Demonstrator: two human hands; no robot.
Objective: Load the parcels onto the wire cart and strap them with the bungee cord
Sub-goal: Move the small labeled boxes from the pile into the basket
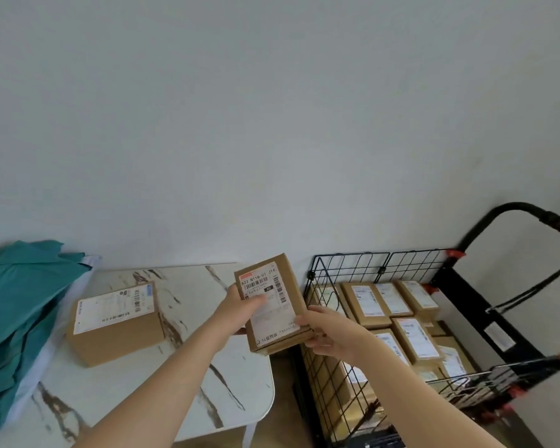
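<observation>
The fingers (255,301) of both hands are closed on one brown parcel (280,310), which is held in the air at about 6 o'clock of the view, between the table and the cart.

Both forearms are bare. They come in from the bottom edge and reach up toward 12 o'clock. The left hand (236,313) takes the parcel at its 9 o'clock side, and the right hand (325,334) takes it at its 4 o'clock corner. The parcel is tilted, with its white label facing the camera.

One pale wall (272,108) fills the upper half. One white marble-patterned table (188,367) lies at 7 o'clock. One black wire cart (346,265) with a curved handle (527,209) stands at 4 o'clock, just beside the table. One teal cloth (17,312) lies at 8 o'clock, on the table's edge. One larger parcel on the table (117,321) rests at 9 o'clock from the held one, well apart from it. In the cart, at least seven stacked parcels (414,337) lie with their labels up. The exact number I cannot tell.

The left thumb lies flat across the label, and the other left fingers are hidden behind the box. The right thumb presses the top near the corner, with the other fingers curled under the box.
</observation>
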